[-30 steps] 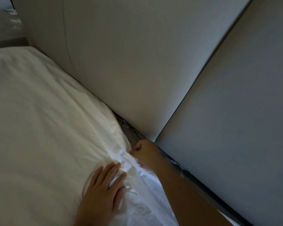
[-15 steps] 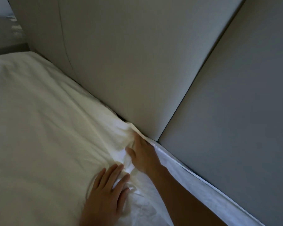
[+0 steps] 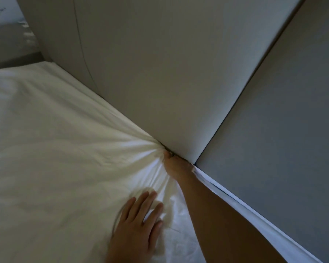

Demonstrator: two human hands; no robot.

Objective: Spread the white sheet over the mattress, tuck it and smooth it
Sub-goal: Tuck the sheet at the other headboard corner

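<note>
The white sheet (image 3: 55, 149) covers the mattress and runs up to the padded headboard. My right hand (image 3: 176, 166) is pushed into the gap between mattress and headboard, its fingers hidden in the crack, with sheet folds fanning out from it. Whether it grips the cloth cannot be seen. My left hand (image 3: 137, 226) lies flat on the sheet nearer to me, fingers spread and pressing down. To the right of my forearm the sheet's edge (image 3: 254, 215) stands up along the headboard's base.
The padded headboard has a lighter panel (image 3: 160, 73) and a greyer panel (image 3: 283, 130), meeting at a seam just above my right hand. A dark ledge (image 3: 17, 59) shows at the far left beyond the mattress end.
My right hand has gone from on top of the sheet's edge deeper into the gap at the headboard, drawing the sheet into tight radiating folds. My left hand stays pressed flat.
</note>
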